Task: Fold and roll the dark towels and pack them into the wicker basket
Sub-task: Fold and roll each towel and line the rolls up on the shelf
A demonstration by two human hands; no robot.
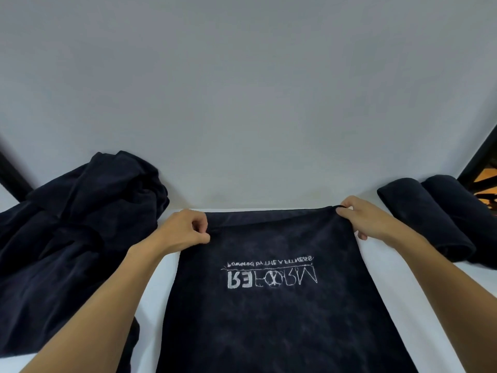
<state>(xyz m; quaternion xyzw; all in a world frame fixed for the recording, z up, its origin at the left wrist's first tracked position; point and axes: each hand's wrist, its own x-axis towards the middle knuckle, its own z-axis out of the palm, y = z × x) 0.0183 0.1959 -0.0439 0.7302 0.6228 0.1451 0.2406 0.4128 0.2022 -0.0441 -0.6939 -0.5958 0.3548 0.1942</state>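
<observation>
A dark towel (271, 319) with white embroidered lettering lies spread flat on the white table (166, 275) in front of me. My left hand (185, 230) pinches its far left corner. My right hand (360, 215) grips its far right corner. A heap of unfolded dark towels (78, 238) lies at the left. Two rolled dark towels (441, 216) lie side by side at the right. No wicker basket is in view.
A pale wall (247, 90) rises right behind the table's far edge. Dark frame bars (481, 154) stand at the right, and another dark bar (10, 176) at the far left. A strip of white tabletop shows on each side of the spread towel.
</observation>
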